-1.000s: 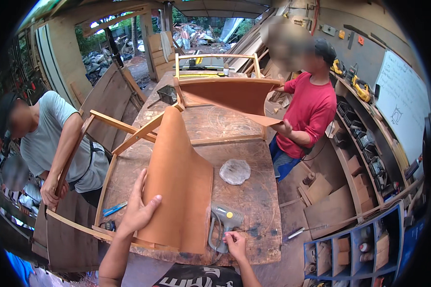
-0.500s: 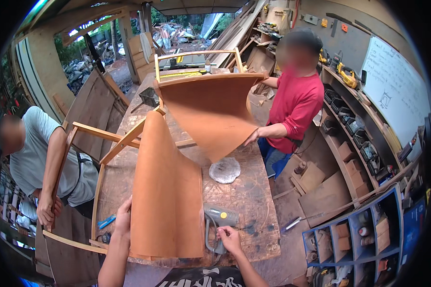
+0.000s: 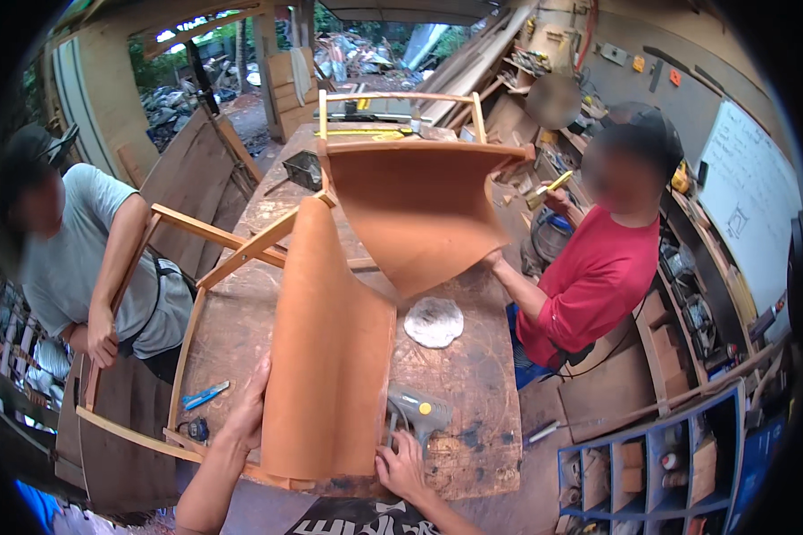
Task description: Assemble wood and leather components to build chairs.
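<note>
From here I see a scratched, stained table (image 3: 486, 437). The brown sheet (image 3: 326, 366) curls up on it at 7 o'clock. The left hand (image 3: 248, 419) touches its left edge; the right hand (image 3: 406, 465), fingers bent, is by its low right edge. I can't tell if either grips. A white pad (image 3: 434, 323) lies near 5, a blue knife (image 3: 205, 395) at 8. Blue shelves (image 3: 651, 420) stand at 4, a white board (image 3: 748, 174) past 2.

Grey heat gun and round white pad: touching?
Apart: the head view shows bare tabletop between the round white pad and the grey heat gun.
</note>
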`<state>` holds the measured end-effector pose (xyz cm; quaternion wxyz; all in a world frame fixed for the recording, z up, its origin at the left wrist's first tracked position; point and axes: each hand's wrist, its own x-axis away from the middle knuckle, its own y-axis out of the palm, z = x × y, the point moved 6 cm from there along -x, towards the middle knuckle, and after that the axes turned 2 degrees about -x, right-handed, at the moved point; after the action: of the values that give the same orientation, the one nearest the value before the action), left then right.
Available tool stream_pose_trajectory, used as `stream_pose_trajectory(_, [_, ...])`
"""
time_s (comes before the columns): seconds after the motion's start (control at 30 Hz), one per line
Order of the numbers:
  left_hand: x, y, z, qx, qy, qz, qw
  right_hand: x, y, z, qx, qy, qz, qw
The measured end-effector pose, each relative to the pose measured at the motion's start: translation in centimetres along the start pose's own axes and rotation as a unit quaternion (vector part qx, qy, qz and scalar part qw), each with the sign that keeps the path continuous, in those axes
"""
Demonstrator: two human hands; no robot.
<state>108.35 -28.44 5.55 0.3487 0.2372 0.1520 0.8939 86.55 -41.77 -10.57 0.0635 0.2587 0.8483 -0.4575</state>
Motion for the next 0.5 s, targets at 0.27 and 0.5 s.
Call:
stream_pose_trajectory(0.27, [0.0, 2.5, 1.7, -0.010, 0.069, -0.014, 0.997, 0.1, 0.2, 0.5, 0.023, -0.016, 0.012, 1.000])
stream_pose_trajectory(0.5, [0.0, 2.8, 1.8, -0.029, 0.085, -0.011, 0.996, 0.3, 0.1, 1.0, -0.001, 0.007, 0.039, 0.999])
